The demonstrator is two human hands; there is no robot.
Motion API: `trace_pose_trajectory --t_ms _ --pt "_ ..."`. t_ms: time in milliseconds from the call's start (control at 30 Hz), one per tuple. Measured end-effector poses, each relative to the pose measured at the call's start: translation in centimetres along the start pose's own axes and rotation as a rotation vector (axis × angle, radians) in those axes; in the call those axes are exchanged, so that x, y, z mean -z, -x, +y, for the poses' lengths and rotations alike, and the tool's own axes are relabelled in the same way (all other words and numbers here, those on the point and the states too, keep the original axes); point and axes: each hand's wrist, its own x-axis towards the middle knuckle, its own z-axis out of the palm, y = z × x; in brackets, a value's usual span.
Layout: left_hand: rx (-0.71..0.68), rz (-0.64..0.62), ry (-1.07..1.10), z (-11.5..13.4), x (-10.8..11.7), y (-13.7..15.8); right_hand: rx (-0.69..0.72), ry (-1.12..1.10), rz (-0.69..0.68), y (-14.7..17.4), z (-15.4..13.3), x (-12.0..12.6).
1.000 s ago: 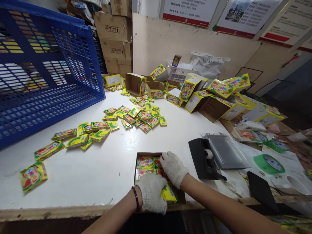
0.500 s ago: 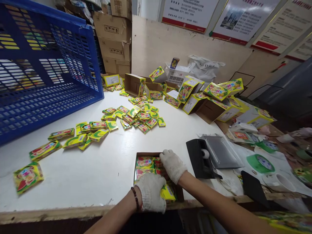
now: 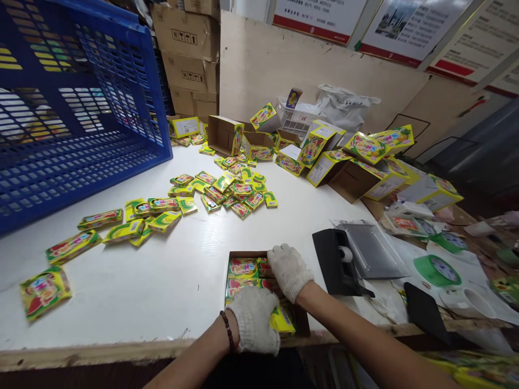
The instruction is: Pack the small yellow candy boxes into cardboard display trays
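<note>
An open brown cardboard box sits at the table's front edge, with rows of small yellow-green candy packs inside. My left hand, in a white knit glove, is closed over the box's near part. A yellow pack shows at its fingers, apparently gripped; the fingertips are partly hidden. My right hand, also gloved, reaches over the box's right side with fingers curled down among the packs. What those fingers hold is hidden. A loose pile of packs lies beyond the box.
A blue plastic crate stands on its side at left. More packs lie at left. Printed cartons line the back. Right of the box are a black tape dispenser, clear plastic sheets and green tape.
The view has shifted slightly, so the scene sits a little differently. Both hands stay at the box in nearly the same pose.
</note>
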Motion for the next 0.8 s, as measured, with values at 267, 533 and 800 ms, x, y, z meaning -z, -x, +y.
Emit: trace_pose_trajectory --t_ms 267,533,800 --pt "0.008 -0.02 -0.026 0.2 0.3 0.0 0.014 -0.051 -0.058 -0.1 0.2 -1.4" --pt "-0.001 0.012 -0.02 -0.1 -0.3 -0.1 0.055 -0.086 -0.079 1.1 -0.2 -2.5" --pt "0.0 0.003 -0.02 -0.1 -0.4 0.0 0.046 -0.182 -0.156 1.5 -0.7 -4.1"
